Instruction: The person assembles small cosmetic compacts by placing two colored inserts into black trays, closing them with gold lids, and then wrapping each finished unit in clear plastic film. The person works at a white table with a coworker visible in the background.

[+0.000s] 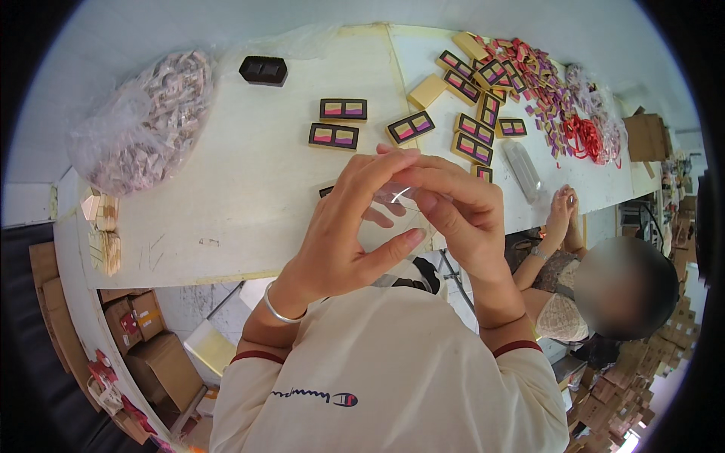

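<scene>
Between my two hands is a clear plastic piece (396, 193), thin and shiny, held above the near side of the table; its exact shape is hard to make out. My left hand (343, 219) curves round its left side, thumb and fingers closed in on it. From the right, my right hand (462, 208) grips it with bent fingers and thumb. Just beyond lie small gold boxes with black windowed tops: one (411, 127) tilted, and two more, a nearer box (334, 137) and a farther box (343, 109). Pink, yellow and purple show through their windows.
A black tray (263, 71) and a plastic bag of small wrapped pieces (162, 113) lie left. Rightward are several gold boxes (473, 140), a clear plastic box (522, 172), loose colourful pieces (532, 75) and red ribbon (584, 139). Another person's hands (563, 208) rest at the table edge.
</scene>
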`<state>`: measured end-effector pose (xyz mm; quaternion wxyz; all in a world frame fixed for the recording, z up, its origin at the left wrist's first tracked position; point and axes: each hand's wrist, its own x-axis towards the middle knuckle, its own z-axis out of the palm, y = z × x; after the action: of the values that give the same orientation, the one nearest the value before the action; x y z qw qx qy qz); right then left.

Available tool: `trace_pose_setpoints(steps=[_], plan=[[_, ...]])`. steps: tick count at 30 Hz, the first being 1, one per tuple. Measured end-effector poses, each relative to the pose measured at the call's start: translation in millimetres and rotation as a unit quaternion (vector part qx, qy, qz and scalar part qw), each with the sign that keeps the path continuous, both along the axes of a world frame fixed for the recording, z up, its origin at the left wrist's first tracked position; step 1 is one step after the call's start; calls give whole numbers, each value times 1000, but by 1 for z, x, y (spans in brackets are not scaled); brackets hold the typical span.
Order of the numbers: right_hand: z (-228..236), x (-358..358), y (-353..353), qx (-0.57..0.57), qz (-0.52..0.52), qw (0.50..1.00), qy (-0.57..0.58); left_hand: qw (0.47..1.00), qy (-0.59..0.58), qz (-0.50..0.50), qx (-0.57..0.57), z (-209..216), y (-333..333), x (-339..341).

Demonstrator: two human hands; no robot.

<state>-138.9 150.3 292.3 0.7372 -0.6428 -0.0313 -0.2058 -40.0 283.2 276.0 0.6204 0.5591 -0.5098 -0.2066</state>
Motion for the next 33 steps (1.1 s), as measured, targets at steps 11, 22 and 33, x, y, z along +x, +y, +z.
trace_pose_setpoints(steps=[11,22,33], plan=[[-9,0,0,21,-35,999,-9,998,49,50,0,1,-4,-6],[4,7,7,-10,-9,999,-39,985,169,29,-23,3,-4,-1],[-8,12,-5,-127,-49,982,-133,984,133,92,-74,4,-4,-2]])
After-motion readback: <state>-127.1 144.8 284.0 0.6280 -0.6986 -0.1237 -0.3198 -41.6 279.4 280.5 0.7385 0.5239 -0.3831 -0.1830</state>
